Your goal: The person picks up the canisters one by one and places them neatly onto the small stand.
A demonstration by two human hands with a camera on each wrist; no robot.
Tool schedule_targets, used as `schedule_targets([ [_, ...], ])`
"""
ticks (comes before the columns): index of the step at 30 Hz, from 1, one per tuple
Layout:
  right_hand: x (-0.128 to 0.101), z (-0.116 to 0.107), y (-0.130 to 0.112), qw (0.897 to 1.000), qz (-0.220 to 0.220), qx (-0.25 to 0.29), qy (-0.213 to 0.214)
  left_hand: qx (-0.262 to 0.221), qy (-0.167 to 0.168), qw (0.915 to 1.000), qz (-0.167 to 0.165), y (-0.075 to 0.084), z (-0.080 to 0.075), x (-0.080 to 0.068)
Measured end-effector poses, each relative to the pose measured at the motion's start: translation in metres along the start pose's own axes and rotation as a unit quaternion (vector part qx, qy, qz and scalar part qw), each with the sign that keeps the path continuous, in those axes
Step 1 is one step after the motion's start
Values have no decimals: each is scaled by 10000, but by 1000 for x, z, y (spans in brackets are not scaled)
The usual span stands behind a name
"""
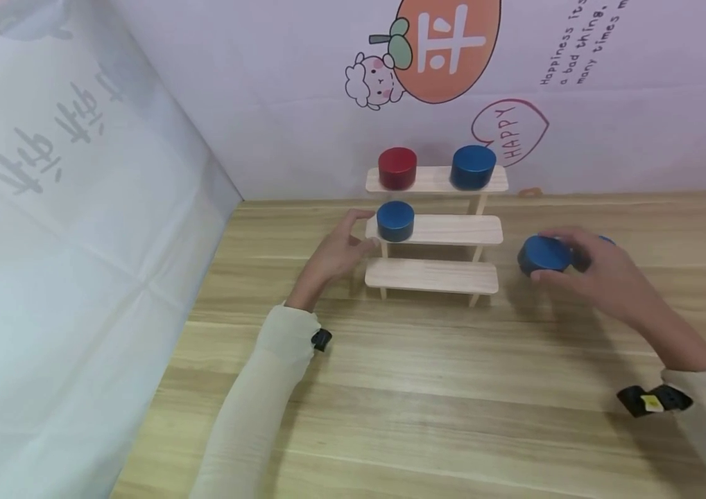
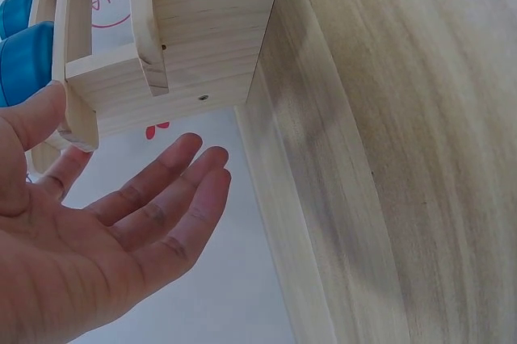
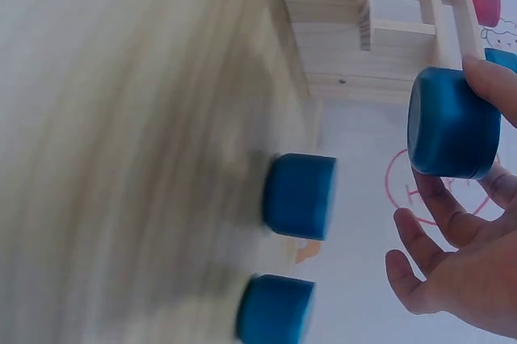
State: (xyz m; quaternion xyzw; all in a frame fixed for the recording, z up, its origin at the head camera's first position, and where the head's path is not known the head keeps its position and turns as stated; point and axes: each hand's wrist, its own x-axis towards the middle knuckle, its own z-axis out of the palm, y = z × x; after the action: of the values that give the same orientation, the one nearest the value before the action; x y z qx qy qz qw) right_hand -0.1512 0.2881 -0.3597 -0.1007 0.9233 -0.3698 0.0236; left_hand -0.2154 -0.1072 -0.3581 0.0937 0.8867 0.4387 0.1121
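**Roughly halfway: three pucks shelved, a fourth in the grip**

So far the three-tier wooden rack (image 1: 434, 229) carries a red puck (image 1: 397, 168) and a blue puck (image 1: 473, 167) on its top shelf and a second blue one (image 1: 395, 221) at the left end of the middle shelf; the bottom shelf bears nothing. By my reading, the shelving is partly done. The right hand (image 1: 603, 277) pinches a blue puck (image 1: 543, 254) between thumb and fingers, lifted just off the worktop (image 1: 428, 388) and well to the right of the rack. The right wrist view shows two more blue pucks (image 3: 299, 196) (image 3: 275, 310) lying on the worktop below that grip, so at least three seem left to place.

The left hand (image 1: 334, 253) holds nothing: its fingers are straight and relaxed, fingertips at the rack's left edge just beside the middle-shelf puck. Whether they touch the wood I cannot tell. Both forearms reach forward in pale sleeves.
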Motion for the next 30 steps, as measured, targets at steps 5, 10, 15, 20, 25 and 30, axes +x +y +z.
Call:
schedule_targets([
  [5,7,-4,-12,9994,20,-239,251,-13,-11,10000,26,0,0,0],
  [10,12,-5,-28,9986,-64,-309,422,40,12,10000,10,1,0,0],
  [15,17,-2,-41,9988,-175,-177,431,24,26,10000,18,0,1,0],
  [20,23,1,-53,9986,-213,-162,455,-12,-10,10000,-53,-1,3,0],
  [25,29,6,-61,9970,-417,-146,638,21,8,9999,-118,1,3,-1],
  [30,34,9,-68,9971,-383,-86,649,-1,17,10000,-78,2,2,-1],
])
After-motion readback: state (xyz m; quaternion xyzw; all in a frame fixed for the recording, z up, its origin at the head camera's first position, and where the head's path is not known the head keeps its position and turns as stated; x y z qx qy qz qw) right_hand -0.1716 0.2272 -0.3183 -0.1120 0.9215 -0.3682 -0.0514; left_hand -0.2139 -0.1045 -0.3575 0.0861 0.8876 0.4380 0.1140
